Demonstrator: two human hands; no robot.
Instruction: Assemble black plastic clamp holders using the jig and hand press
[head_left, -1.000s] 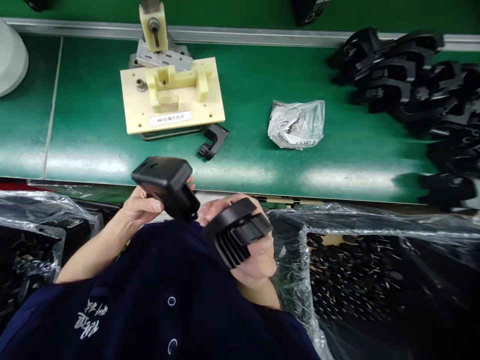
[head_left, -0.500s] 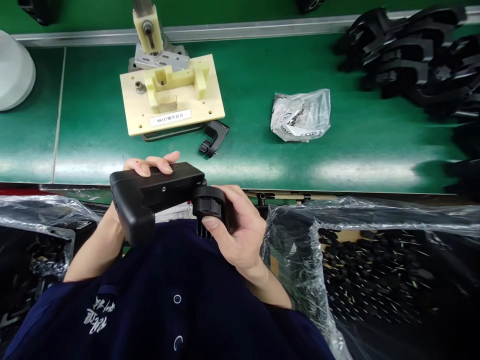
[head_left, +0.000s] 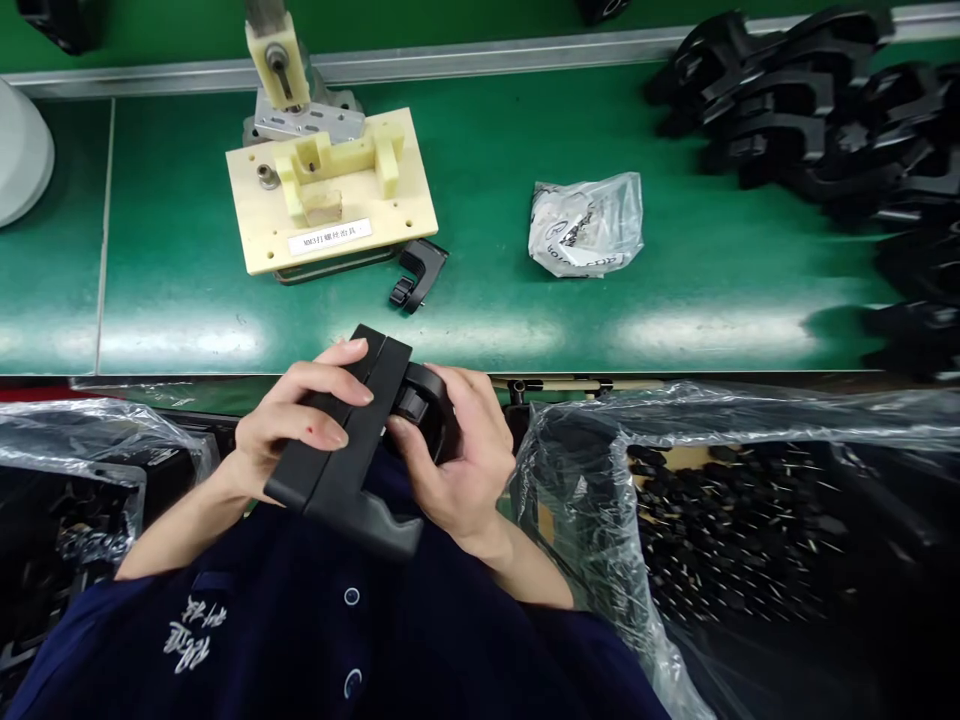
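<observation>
A black L-shaped housing (head_left: pixel 345 450) is tilted above my lap, and my left hand (head_left: pixel 292 420) wraps round its left side. My right hand (head_left: pixel 465 450) grips a black curved clamp piece (head_left: pixel 433 400) between thumb and fingers, against the housing's right side. The palm side of my left hand is hidden. On the green table, a small black bracket (head_left: pixel 420 273) lies by the front right corner of a cream fixture board (head_left: pixel 337 215) with yellow blocks and a printed label.
A clear plastic bag (head_left: pixel 586 225) of small parts lies on the table (head_left: pixel 495 320). Black curved parts (head_left: pixel 795 110) are piled at the right. Plastic-lined bins stand below the table edge, the right one (head_left: pixel 626 540) with many small black pieces. A white round object (head_left: pixel 22 155) is at far left.
The housing has been turned, its lower end swinging right and its top now narrow and upright. My left hand has shifted right with it. The view has moved slightly.
</observation>
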